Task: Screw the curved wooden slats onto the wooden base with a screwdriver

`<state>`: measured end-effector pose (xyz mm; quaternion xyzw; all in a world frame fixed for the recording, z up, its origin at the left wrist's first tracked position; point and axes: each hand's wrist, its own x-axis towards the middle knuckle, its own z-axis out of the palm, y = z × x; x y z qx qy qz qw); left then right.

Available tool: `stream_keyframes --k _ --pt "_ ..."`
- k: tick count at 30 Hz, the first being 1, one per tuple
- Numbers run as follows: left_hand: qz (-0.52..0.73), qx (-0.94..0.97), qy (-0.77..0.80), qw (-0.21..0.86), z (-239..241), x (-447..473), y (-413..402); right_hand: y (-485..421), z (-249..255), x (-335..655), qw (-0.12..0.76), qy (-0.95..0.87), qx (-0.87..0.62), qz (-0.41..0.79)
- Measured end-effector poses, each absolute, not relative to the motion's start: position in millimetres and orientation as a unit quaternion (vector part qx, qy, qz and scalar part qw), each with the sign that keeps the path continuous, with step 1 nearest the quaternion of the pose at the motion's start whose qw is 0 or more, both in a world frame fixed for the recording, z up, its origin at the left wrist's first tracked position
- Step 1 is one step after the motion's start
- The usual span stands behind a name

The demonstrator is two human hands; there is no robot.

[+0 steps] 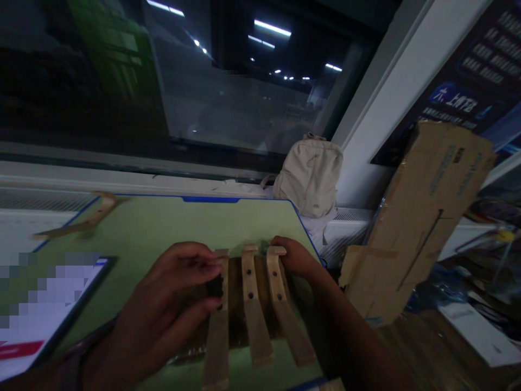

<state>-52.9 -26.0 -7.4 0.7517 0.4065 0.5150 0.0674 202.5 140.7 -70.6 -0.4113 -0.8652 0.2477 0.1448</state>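
Pale wood: three curved wooden slats (254,304) with dark holes, laid side by side and fanning slightly toward the near edge, across a darker piece (235,296) underneath. Resting near and right of middle on the green mat (171,222). Left hand (163,309) pinched shut on the leftmost one near its far end, thumb and fingertips closed on its edge, seemingly to hold it flat and in line with its neighbours. Right hand (295,258) curled over the far tip of the rightmost one, touching it; impossible to tell whether gripping or merely bracing. Probably steadied from both sides to keep the set together.

On the far left of the mat, a loose wooden piece (81,220), blurred. Near left, a tablet (44,309). Beyond, a white sill (24,228) and a dark window (203,81) mirroring ceiling lights. Far right, a beige backpack (309,176); further right, a cardboard box (419,217) leaning above a wooden floor (407,342).
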Motion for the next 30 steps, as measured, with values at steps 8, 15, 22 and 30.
stream_keyframes --k 8,15,22,30 --pt "0.476 0.765 0.422 0.1 -5.4 -49.1 -29.0 139.0 -66.0 203.8 0.144 -0.861 -0.406 0.272" --pt "0.499 0.767 0.399 0.066 3.0 -49.5 -26.8 141.1 -67.2 203.5 0.134 -0.858 -0.414 0.272" --pt "0.485 0.784 0.378 0.084 2.5 -48.1 -27.1 140.8 -65.9 203.5 0.134 -0.858 -0.416 0.27" --pt "0.471 0.777 0.412 0.073 6.1 -46.9 -27.5 142.0 -67.8 204.1 0.139 -0.857 -0.412 0.275"
